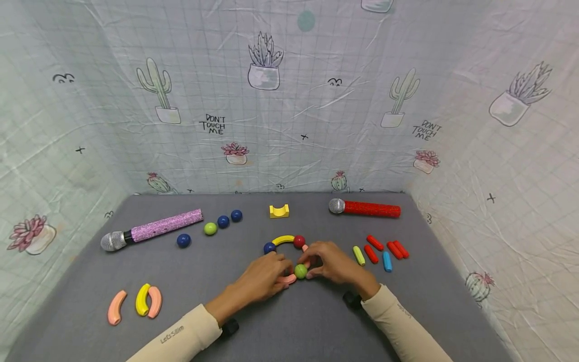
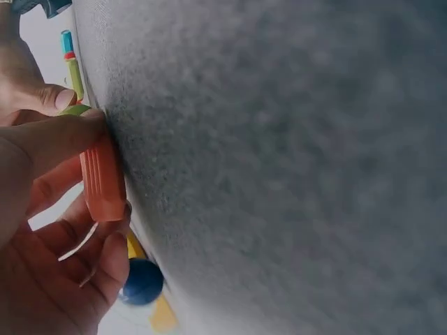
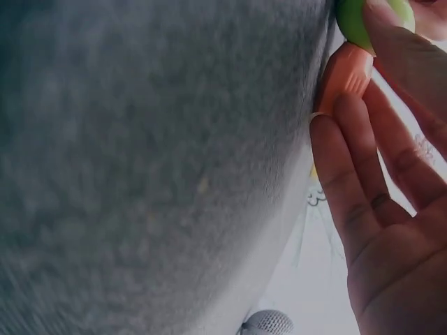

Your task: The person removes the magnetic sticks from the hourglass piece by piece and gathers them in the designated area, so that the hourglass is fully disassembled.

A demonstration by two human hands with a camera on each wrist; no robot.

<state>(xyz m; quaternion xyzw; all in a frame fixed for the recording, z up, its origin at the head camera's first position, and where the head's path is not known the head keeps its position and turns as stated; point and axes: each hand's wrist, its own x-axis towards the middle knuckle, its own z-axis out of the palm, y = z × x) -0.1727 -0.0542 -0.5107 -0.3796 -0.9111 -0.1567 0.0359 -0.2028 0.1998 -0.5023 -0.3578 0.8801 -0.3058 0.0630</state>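
Note:
My left hand (image 1: 262, 276) pinches a curved salmon-pink piece (image 1: 287, 279), ribbed along its side in the left wrist view (image 2: 105, 185). The end of this piece meets a green ball (image 1: 300, 271). My right hand (image 1: 334, 261) holds that ball, its thumb pressed on the ball (image 3: 353, 24) in the right wrist view. Its other fingers lie along a second salmon-pink piece (image 3: 342, 77), partly hidden in the head view. Farther round the same ring sit a red ball (image 1: 299, 242), a curved yellow piece (image 1: 284, 240) and a blue ball (image 1: 269, 248).
Behind the ring stands a yellow cradle block (image 1: 279, 211). A pink microphone (image 1: 158, 228), loose balls (image 1: 223, 221) and curved pieces (image 1: 142, 299) lie to the left. At right are a red microphone (image 1: 371, 208) and several short sticks (image 1: 371, 254). Patterned cloth (image 1: 280, 110) encloses the grey table (image 1: 203, 332).

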